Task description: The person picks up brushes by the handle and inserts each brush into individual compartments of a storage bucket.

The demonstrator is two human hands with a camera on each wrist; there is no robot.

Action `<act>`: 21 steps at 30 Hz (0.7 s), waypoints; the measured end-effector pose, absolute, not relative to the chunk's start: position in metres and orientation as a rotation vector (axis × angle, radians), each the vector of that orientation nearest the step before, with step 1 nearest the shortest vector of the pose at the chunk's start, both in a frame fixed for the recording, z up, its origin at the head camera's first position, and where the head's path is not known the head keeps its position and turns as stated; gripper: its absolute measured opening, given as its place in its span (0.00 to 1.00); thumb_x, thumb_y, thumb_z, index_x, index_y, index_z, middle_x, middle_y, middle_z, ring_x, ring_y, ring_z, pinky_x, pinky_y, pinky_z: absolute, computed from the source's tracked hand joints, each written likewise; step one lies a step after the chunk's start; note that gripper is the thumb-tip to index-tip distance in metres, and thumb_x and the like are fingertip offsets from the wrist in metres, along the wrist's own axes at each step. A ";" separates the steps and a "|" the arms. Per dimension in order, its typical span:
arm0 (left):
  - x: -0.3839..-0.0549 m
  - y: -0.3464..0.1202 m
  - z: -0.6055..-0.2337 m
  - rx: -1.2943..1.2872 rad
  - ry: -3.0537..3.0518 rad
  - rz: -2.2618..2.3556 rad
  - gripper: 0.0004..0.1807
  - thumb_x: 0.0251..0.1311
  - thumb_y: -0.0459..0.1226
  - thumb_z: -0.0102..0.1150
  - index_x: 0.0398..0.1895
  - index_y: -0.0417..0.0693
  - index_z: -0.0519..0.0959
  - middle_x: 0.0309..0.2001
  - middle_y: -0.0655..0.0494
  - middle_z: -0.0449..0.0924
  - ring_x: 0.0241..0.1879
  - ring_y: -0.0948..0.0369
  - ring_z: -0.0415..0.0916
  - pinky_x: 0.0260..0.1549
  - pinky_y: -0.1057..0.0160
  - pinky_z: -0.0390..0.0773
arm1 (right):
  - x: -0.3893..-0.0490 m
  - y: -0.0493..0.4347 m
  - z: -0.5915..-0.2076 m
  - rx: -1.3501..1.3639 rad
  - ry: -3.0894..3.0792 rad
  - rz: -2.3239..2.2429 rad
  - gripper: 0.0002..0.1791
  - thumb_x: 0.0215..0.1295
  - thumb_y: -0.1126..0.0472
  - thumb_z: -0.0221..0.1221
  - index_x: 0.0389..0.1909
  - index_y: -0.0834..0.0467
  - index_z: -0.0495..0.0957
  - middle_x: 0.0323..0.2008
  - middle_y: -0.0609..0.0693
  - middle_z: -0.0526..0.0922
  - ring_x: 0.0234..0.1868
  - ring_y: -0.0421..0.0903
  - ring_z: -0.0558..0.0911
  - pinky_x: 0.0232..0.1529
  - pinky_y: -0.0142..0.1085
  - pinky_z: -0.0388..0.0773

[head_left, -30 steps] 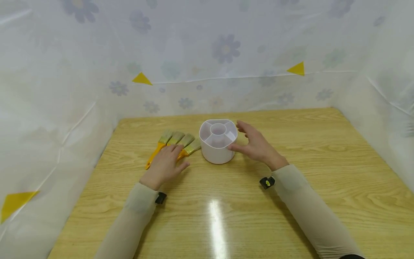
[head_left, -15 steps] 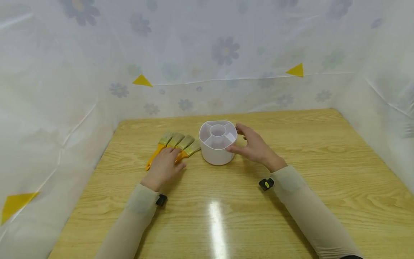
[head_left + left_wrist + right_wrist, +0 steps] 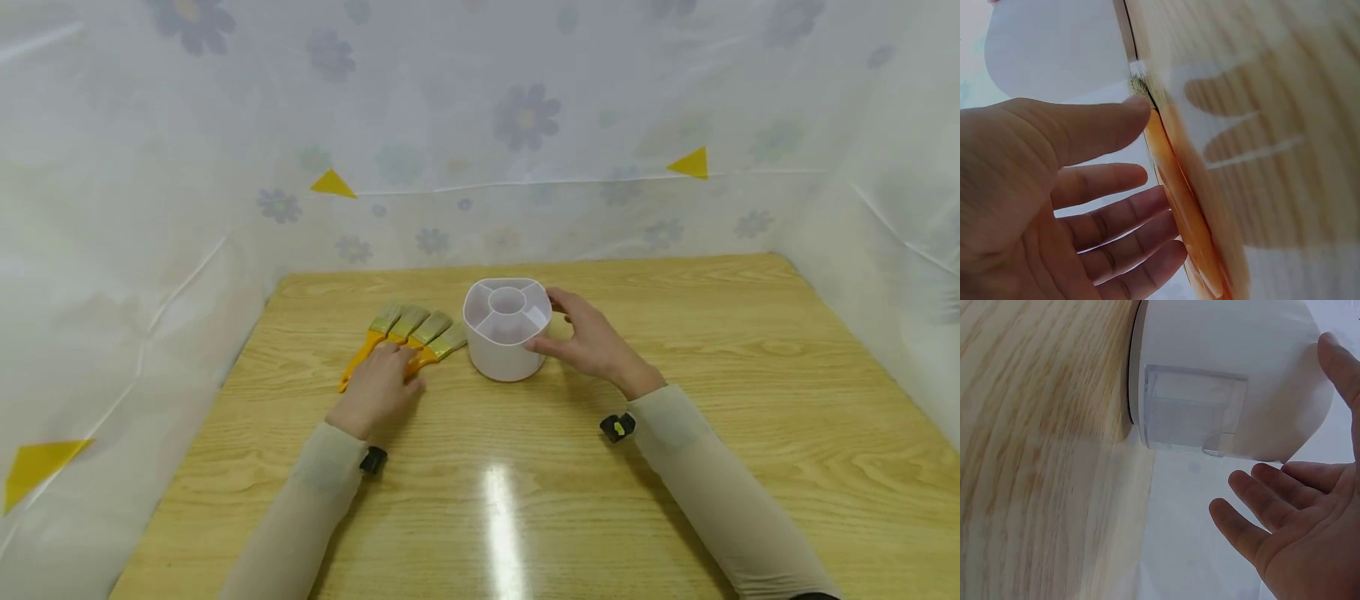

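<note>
Several paintbrushes (image 3: 430, 327) with yellow-orange handles and pale bristles lie fanned out on the table. Over their handles is my left hand (image 3: 375, 383), palm down, fingertips right at the handles. The left wrist view shows its fingers loosely extended beside one orange handle (image 3: 1185, 206), the thumb near the bristle end. To the right of the brushes stands a round white divided organizer (image 3: 504, 360), with a central cup and compartments around it. My right hand (image 3: 596, 342) is at its right side, thumb at the wall and fingers spread. A clear small drawer (image 3: 1194, 409) shows on its side.
The wooden table (image 3: 585, 500) ends at a white flower-patterned plastic sheet (image 3: 525, 217) behind and at the sides. Yellow triangles (image 3: 690, 163) mark the sheet. A black wrist camera (image 3: 617, 427) sits at the right cuff, another (image 3: 373, 460) at the left.
My left hand has drawn back slightly, its thumb moving in toward the fingers. My right hand has closed in a little on the organizer. Brushes and organizer stay in place.
</note>
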State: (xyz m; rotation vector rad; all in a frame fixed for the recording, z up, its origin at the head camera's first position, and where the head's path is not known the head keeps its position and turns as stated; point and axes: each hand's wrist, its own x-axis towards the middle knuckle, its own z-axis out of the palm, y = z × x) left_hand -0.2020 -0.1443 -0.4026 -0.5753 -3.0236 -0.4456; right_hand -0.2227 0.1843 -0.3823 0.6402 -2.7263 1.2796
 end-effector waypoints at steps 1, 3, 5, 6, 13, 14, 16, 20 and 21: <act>-0.202 -0.145 -0.403 -0.576 -3.028 -0.440 0.25 0.58 0.40 0.61 0.59 0.41 0.75 0.51 0.43 0.77 0.52 0.46 0.72 0.49 0.47 0.73 | -0.223 0.184 -0.382 0.644 -2.726 1.279 0.45 0.51 0.37 0.66 0.67 0.53 0.64 0.59 0.50 0.72 0.61 0.50 0.69 0.60 0.52 0.64; -0.202 -0.145 -0.403 -0.582 -3.028 -0.423 0.24 0.58 0.38 0.61 0.58 0.40 0.76 0.49 0.43 0.77 0.50 0.46 0.73 0.48 0.47 0.73 | -0.223 0.183 -0.382 0.649 -2.727 1.280 0.45 0.51 0.38 0.66 0.67 0.53 0.64 0.59 0.50 0.72 0.61 0.51 0.70 0.61 0.52 0.64; -0.201 -0.146 -0.403 -0.583 -3.031 -0.413 0.22 0.58 0.37 0.61 0.56 0.40 0.77 0.49 0.44 0.77 0.49 0.47 0.73 0.48 0.48 0.74 | -0.222 0.183 -0.382 0.648 -2.730 1.287 0.45 0.52 0.38 0.66 0.67 0.53 0.63 0.60 0.51 0.72 0.61 0.51 0.69 0.61 0.53 0.63; -0.201 -0.146 -0.403 -0.587 -3.032 -0.410 0.21 0.58 0.37 0.61 0.55 0.40 0.78 0.48 0.44 0.78 0.49 0.47 0.74 0.48 0.48 0.74 | -0.222 0.183 -0.382 0.646 -2.732 1.290 0.45 0.52 0.37 0.66 0.68 0.53 0.63 0.60 0.51 0.72 0.61 0.51 0.69 0.61 0.53 0.63; -0.201 -0.147 -0.403 -0.627 -3.046 -0.395 0.08 0.58 0.32 0.62 0.41 0.42 0.82 0.40 0.47 0.79 0.42 0.50 0.75 0.41 0.51 0.76 | -0.221 0.184 -0.381 0.644 -2.745 1.290 0.45 0.52 0.38 0.66 0.68 0.54 0.62 0.61 0.51 0.71 0.62 0.52 0.69 0.61 0.55 0.63; -0.201 -0.147 -0.403 -0.629 -3.047 -0.395 0.07 0.58 0.32 0.62 0.40 0.42 0.82 0.40 0.48 0.79 0.41 0.51 0.75 0.40 0.52 0.76 | -0.221 0.184 -0.381 0.645 -2.745 1.290 0.46 0.52 0.38 0.66 0.68 0.54 0.62 0.61 0.52 0.71 0.62 0.52 0.69 0.61 0.55 0.63; -0.202 -0.147 -0.402 -0.637 -3.044 -0.401 0.08 0.58 0.31 0.62 0.40 0.42 0.82 0.39 0.48 0.79 0.41 0.51 0.76 0.40 0.52 0.76 | -0.221 0.184 -0.380 0.652 -2.746 1.288 0.45 0.53 0.39 0.66 0.68 0.55 0.62 0.61 0.52 0.71 0.62 0.53 0.68 0.61 0.55 0.62; -0.202 -0.147 -0.402 -0.636 -3.049 -0.403 0.08 0.57 0.30 0.62 0.40 0.42 0.82 0.40 0.48 0.80 0.42 0.51 0.76 0.41 0.52 0.76 | -0.221 0.184 -0.379 0.659 -2.745 1.287 0.45 0.53 0.40 0.66 0.69 0.55 0.62 0.61 0.53 0.71 0.62 0.53 0.68 0.61 0.56 0.62; -0.202 -0.148 -0.402 -0.637 -3.051 -0.404 0.08 0.57 0.30 0.62 0.41 0.42 0.82 0.40 0.47 0.80 0.42 0.51 0.76 0.42 0.52 0.76 | -0.221 0.184 -0.379 0.659 -2.746 1.287 0.45 0.54 0.40 0.66 0.68 0.55 0.62 0.61 0.53 0.71 0.62 0.54 0.68 0.61 0.56 0.62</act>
